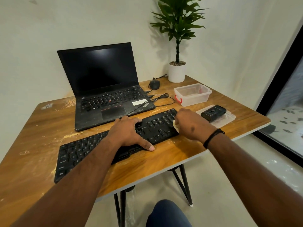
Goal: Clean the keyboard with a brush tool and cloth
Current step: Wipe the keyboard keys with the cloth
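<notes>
Black keyboard lies slantwise on the wooden counter, near its front edge. Left hand is spread flat on the middle keys, fingers loose, pinning the board rather than gripping it. Right hand is closed around a pale cloth, pressed onto the keys at the keyboard's far right end.

Judged step: wiping the right key block. Best done in short strokes along the rows with light pressure, left hand holding firm so the board does not skid toward the counter's edge.

Room: laptop just beyond the left hand; a small black device on a clear lid just right of the right hand; clear box beyond that. Little sideways slack there; more free counter toward the wrists.
</notes>
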The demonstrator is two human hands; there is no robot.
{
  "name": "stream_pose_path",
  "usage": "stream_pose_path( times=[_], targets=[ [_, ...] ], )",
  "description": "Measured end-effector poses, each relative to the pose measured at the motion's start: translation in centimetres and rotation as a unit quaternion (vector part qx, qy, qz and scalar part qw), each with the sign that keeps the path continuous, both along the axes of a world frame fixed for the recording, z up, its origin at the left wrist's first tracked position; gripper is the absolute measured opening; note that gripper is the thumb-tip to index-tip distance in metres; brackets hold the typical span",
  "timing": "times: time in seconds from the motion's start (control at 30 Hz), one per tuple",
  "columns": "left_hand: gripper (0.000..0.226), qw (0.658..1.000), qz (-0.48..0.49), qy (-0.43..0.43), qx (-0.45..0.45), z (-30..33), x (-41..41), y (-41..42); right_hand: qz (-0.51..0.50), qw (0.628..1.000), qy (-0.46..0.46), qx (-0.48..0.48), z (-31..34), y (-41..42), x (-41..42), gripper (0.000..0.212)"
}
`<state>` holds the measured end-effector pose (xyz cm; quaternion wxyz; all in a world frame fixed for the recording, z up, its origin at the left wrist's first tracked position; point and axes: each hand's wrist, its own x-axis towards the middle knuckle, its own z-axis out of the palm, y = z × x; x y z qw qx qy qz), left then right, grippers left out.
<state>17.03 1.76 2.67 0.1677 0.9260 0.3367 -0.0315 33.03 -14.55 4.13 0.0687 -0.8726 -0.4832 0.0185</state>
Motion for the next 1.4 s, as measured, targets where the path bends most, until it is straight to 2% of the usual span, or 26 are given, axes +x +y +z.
stream_pose_path(
  times=[0.07,0.17,0.27,0.37,0.5,0.57,0.77,1.0,1.13,1.23,1.33,1.4],
  targets=[
    [0.133,1.000,0.000,0.000,0.001,0.0,0.0,-0.2,-0.016,0.999,0.024,0.038,0.9,0.8,0.9,0.018],
    [0.134,1.000,0.003,-0.004,-0.006,0.1,-0.1,-0.1,-0.054,0.991,-0.004,0.121,1.2,2.9,2.1,0.024],
    [0.134,1.000,0.002,-0.003,-0.010,0.2,-0.2,0.0,-0.060,0.994,-0.028,0.083,-0.1,3.3,1.4,0.028],
    [0.133,1.000,0.001,-0.008,-0.008,0.1,-0.2,-0.1,-0.047,0.997,-0.032,0.058,-1.2,1.9,1.2,0.022],
    [0.132,1.000,0.000,-0.006,-0.008,-0.1,-0.1,-0.1,-0.099,0.992,0.035,0.069,-1.0,-0.3,2.6,0.018],
    [0.134,1.000,-0.001,-0.004,-0.006,-0.1,-0.1,0.0,-0.109,0.989,0.024,0.095,-1.3,-0.6,1.9,0.016],
    [0.135,1.000,-0.007,0.000,0.003,-0.1,-0.2,0.0,-0.032,0.997,-0.012,0.074,-3.4,-0.5,-2.5,0.017],
    [0.132,1.000,-0.010,0.002,0.010,-0.1,-0.2,0.0,-0.080,0.994,-0.023,0.075,-2.7,-0.7,-1.7,0.020],
    [0.133,1.000,-0.008,-0.002,0.012,-0.3,-0.1,0.1,-0.051,0.996,0.009,0.071,-2.3,0.9,-3.2,0.022],
    [0.136,1.000,-0.007,-0.004,0.008,-0.5,-0.1,0.2,-0.038,0.989,0.059,0.129,-1.2,1.8,-1.8,0.013],
    [0.142,1.000,-0.010,-0.004,0.012,-0.5,-0.1,0.5,-0.077,0.967,0.050,0.237,-0.1,3.7,0.8,0.016],
    [0.141,1.000,-0.009,-0.001,0.014,-0.4,-0.1,0.4,-0.065,0.975,0.053,0.208,0.0,5.6,1.8,0.017]
  ],
)
